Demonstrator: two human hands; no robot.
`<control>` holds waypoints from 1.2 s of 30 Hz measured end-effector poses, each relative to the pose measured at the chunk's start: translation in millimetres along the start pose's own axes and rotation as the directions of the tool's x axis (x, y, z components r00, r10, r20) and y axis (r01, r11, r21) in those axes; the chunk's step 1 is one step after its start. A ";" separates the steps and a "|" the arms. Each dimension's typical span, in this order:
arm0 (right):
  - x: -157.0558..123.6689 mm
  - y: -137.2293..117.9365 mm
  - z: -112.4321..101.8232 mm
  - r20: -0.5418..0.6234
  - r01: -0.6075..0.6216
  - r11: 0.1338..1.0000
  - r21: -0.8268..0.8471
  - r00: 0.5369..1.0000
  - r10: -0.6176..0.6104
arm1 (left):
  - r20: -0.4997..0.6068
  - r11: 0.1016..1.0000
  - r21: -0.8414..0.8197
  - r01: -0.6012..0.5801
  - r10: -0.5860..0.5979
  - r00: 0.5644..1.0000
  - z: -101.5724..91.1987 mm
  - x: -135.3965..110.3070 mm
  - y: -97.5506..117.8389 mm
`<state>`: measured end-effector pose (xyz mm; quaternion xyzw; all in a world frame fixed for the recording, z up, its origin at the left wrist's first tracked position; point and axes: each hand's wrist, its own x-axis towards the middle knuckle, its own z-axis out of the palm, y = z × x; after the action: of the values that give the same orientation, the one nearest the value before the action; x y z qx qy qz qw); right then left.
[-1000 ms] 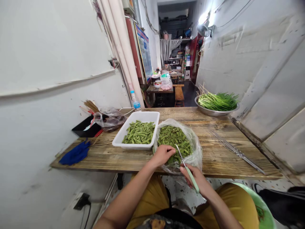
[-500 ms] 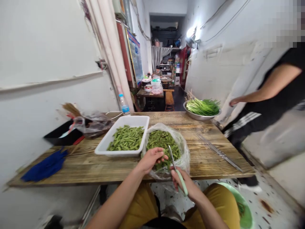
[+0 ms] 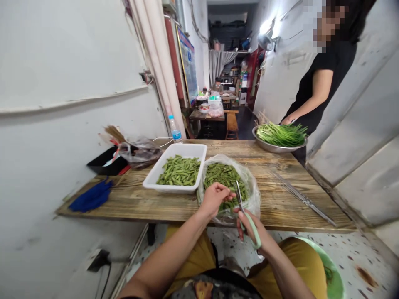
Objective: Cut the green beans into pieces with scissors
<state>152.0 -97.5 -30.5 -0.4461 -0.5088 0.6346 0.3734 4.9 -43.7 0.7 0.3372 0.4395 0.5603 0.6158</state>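
My right hand (image 3: 251,228) grips scissors (image 3: 254,232) with pale green handles; their metal blades point up and away, slightly apart. Just left of the blades, my left hand (image 3: 216,197) is closed in a pinch on an edamame pod, mostly hidden by the fingertips. Both hands are over the near side of a clear plastic bag (image 3: 254,193), rolled open and full of edamame pods (image 3: 220,174). Against the bag's left side stands a white plastic tub (image 3: 204,155) holding more green pods (image 3: 179,170).
Metal skewers (image 3: 304,197) lie on the wooden table (image 3: 174,205) at right. Behind them is a steel bowl (image 3: 277,147) of green stalks (image 3: 280,135), beside a standing person (image 3: 324,79). At left are a blue cloth (image 3: 90,197), a black box (image 3: 104,166) and a water bottle (image 3: 175,131).
The scissor blades have come apart a little and sit closer to my left fingertips. The person at right has moved farther along, behind the steel bowl. My view has shifted left.
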 end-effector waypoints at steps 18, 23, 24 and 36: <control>10.0 9.5 -4.1 -0.009 -0.095 0.991 -0.095 0.996 0.094 | -0.044 0.962 0.272 -0.011 0.024 0.999 -10.1 6.5 -12.0; 12.3 19.8 -9.5 -0.019 -0.030 0.996 -0.088 0.999 0.028 | -0.248 0.784 0.553 -0.281 0.477 0.843 -52.6 23.4 17.7; 11.6 20.4 -10.4 -0.020 -0.023 0.996 -0.082 1.000 0.021 | -0.286 0.703 0.646 -0.299 0.585 0.759 -65.5 27.3 28.2; 5.3 8.2 -6.1 -0.025 -0.076 0.997 -0.006 0.997 0.076 | 0.597 -0.028 0.795 -0.607 0.220 0.772 -51.8 14.3 -2.8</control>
<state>155.8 -92.4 -40.0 -0.4744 -0.4890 0.6409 0.3536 -41.8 -33.9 -24.2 0.8464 0.4694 0.2327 0.0957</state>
